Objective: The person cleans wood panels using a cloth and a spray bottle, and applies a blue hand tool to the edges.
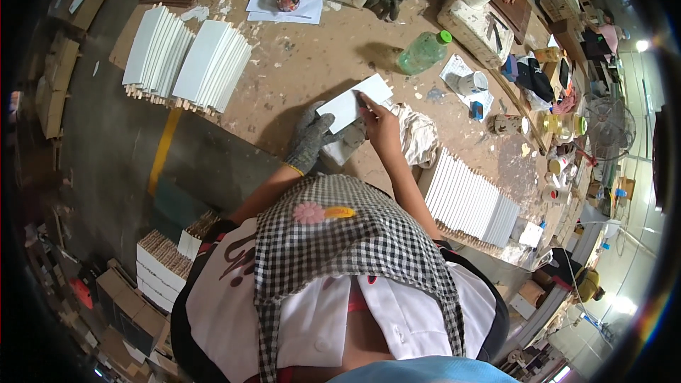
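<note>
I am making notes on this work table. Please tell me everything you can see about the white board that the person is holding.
The white board is a flat, narrow rectangle with a smooth painted look, tilted above the brown table. The gloved left hand supports its lower end, and the bare right hand presses near its middle. A second white piece lies just under it, beside a crumpled cloth.

A grey knit glove covers the left hand [310, 140]; black-and-white checked apron with what seems a pink flower patch
</note>
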Available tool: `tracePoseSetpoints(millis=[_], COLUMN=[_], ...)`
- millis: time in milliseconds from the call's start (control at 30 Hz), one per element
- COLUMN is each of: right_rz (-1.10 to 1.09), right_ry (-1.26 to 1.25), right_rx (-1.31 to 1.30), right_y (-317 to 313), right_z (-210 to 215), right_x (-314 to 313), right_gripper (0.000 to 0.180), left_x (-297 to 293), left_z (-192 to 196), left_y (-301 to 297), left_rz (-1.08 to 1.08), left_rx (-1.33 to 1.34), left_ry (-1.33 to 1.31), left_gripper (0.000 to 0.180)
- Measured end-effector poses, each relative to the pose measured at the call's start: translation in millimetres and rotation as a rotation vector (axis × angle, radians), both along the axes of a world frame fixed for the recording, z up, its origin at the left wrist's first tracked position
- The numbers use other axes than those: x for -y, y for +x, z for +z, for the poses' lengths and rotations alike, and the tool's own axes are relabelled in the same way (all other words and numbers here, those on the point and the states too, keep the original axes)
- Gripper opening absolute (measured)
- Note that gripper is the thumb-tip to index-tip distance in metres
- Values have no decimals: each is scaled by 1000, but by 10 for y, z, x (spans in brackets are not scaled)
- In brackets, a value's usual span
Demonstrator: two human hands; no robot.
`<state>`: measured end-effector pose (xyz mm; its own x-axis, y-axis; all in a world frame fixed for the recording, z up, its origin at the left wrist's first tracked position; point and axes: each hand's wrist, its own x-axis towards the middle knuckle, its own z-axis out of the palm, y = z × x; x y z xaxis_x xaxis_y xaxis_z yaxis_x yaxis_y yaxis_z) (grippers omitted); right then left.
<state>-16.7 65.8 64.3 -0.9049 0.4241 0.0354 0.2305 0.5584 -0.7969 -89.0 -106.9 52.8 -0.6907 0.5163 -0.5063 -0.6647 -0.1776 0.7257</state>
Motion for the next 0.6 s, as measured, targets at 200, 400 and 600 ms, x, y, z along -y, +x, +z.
tracePoseSetpoints(millis=[200,400,600], right_rz=[97,-235,87], right_ry=[-24,108,286], right_rx=[76,26,64], right_y=[48,-29,12], right_z=[198,62,151], right_x=[-9,-377,-227], right_gripper=[35,33,31], left_x=[5,5,15], left_z=[-133,-223,-162], left_y=[-30,-26,-76], left_rz=[-19,53,55], left_rx=[46,132,103], left_ry=[4,57,26], left_gripper=[47,42,44])
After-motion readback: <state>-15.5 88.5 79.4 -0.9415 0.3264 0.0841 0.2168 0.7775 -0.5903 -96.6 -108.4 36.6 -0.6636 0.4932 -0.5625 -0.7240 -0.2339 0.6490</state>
